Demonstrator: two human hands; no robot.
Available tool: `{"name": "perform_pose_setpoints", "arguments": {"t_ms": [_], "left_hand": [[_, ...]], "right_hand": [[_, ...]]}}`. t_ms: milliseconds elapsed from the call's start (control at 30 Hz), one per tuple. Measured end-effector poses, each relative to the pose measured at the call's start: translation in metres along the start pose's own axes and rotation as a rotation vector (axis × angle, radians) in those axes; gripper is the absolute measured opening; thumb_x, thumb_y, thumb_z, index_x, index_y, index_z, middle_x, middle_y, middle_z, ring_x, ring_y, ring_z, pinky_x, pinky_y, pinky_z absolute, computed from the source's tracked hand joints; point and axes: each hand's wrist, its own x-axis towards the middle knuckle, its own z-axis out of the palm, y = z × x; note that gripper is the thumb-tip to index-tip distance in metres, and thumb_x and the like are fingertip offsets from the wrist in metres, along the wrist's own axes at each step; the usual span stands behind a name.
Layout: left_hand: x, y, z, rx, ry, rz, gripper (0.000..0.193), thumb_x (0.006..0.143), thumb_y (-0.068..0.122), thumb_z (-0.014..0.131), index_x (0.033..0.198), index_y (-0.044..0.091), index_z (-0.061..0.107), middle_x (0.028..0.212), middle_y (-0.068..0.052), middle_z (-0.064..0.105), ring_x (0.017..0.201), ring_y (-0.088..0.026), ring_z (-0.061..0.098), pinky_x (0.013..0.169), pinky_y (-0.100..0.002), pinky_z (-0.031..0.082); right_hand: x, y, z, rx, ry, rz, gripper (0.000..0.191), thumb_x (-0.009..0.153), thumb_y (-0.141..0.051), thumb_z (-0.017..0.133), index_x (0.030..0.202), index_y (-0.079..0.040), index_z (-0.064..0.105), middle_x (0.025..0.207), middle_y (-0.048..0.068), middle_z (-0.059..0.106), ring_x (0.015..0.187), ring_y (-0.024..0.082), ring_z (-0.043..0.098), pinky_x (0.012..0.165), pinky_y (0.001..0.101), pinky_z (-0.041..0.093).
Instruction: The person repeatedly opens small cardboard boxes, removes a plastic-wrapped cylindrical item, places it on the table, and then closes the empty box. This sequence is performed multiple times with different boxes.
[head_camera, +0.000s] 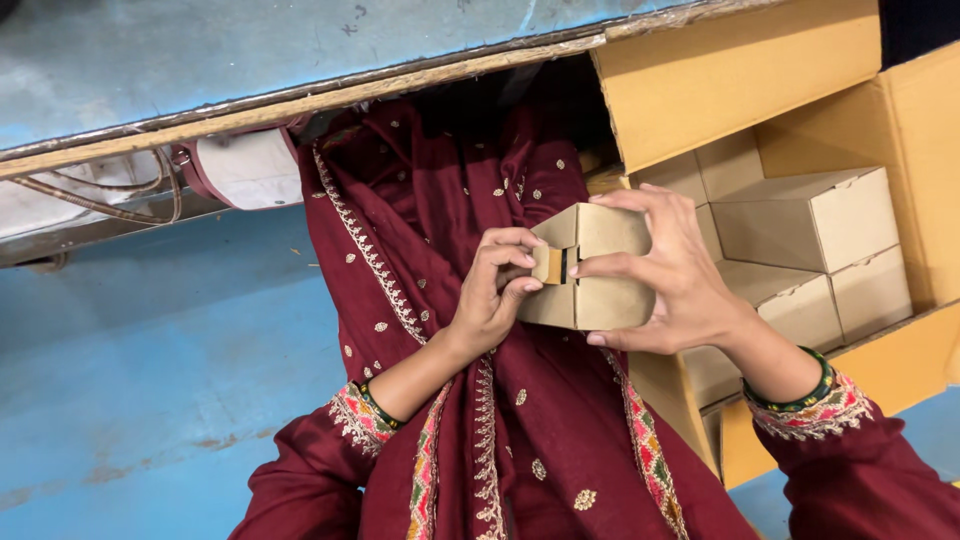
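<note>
small cardboard box (598, 268) between both hands' curled fingers (510, 262)

Small box (600, 268) between both hands, left of carton (900, 130) (boxes (810, 215) inside).

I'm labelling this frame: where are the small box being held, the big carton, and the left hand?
small box (610, 262), head view, its right side panel.
big carton (740, 75), head view, its open top flap.
left hand (490, 295), head view, back of the hand.

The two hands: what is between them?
In the head view, a small cardboard box sits between the left hand and right hand, both gripping it.
</note>
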Motion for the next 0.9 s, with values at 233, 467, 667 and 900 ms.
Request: {"name": "perform_pose_setpoints", "arguments": {"t_ms": [233, 467, 667, 900], "left_hand": [[0.021, 0.033, -0.015, 0.408, -0.222, 0.058, 0.067, 0.081, 0.018, 0.082, 0.135, -0.001, 0.047, 0.129, -0.017, 0.047, 0.121, -0.030, 0.055, 0.102, -0.043, 0.052], [0.019, 0.028, -0.003, 0.053, -0.046, -0.166, 0.034, 0.097, 0.004, 0.071, 0.128, 0.004, 0.057, 0.128, -0.009, 0.050, 0.124, -0.019, 0.061, 0.106, -0.037, 0.057], [0.010, 0.015, 0.001, -0.053, 0.006, -0.173, 0.033, 0.098, 0.000, 0.068, 0.126, 0.005, 0.053, 0.126, -0.008, 0.050, 0.124, -0.017, 0.060, 0.105, -0.035, 0.059], [0.007, 0.005, 0.003, -0.072, -0.014, -0.174, 0.032, 0.098, 0.000, 0.068, 0.125, 0.005, 0.051, 0.126, -0.007, 0.050, 0.125, -0.017, 0.060, 0.104, -0.034, 0.059]], "right_hand": [[0.003, -0.004, -0.004, -0.011, -0.032, 0.001, 0.064, 0.062, -0.052, 0.087, 0.118, -0.024, 0.072, 0.143, 0.021, 0.045, 0.134, 0.043, 0.041, 0.117, 0.0612, 0.028], [0.019, -0.023, -0.004, -0.173, -0.181, 0.031, 0.066, 0.059, -0.054, 0.089, 0.112, -0.018, 0.071, 0.139, 0.027, 0.044, 0.132, 0.047, 0.040, 0.112, 0.0641, 0.026], [0.016, -0.013, 0.001, -0.059, -0.069, 0.016, 0.056, 0.059, -0.049, 0.091, 0.101, -0.017, 0.073, 0.137, 0.024, 0.050, 0.128, 0.043, 0.046, 0.107, 0.0558, 0.033], [-0.004, -0.005, 0.006, -0.008, 0.071, 0.033, 0.054, 0.063, -0.051, 0.092, 0.101, -0.017, 0.073, 0.140, 0.022, 0.043, 0.133, 0.042, 0.043, 0.113, 0.0530, 0.038]]}}
